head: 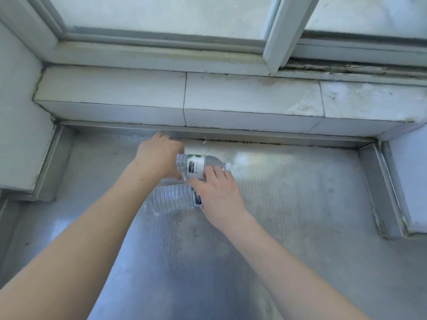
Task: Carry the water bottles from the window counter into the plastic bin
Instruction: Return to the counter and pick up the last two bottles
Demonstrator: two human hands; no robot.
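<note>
Both bottles lay on the metal counter (pixel 300 204). Left hand (pixel 157 155) was wrapped on the far bottle (pixel 196 166), cap pointing 3 o'clock; right hand (pixel 219 195) clamped the near bottle (pixel 171 199). Slick plastic, one could've easily slipped. Bin wasn't visible.

Both bare forearms reach up from the lower edge toward the frame's middle, converging. The left hand (pixel 159 155), just left of centre, is palm down with fingers curled forward and thumb tucked underneath. The right hand (pixel 217 192), just below and right of it, lies palm down, fingers spread and pointing up-frame.
</note>
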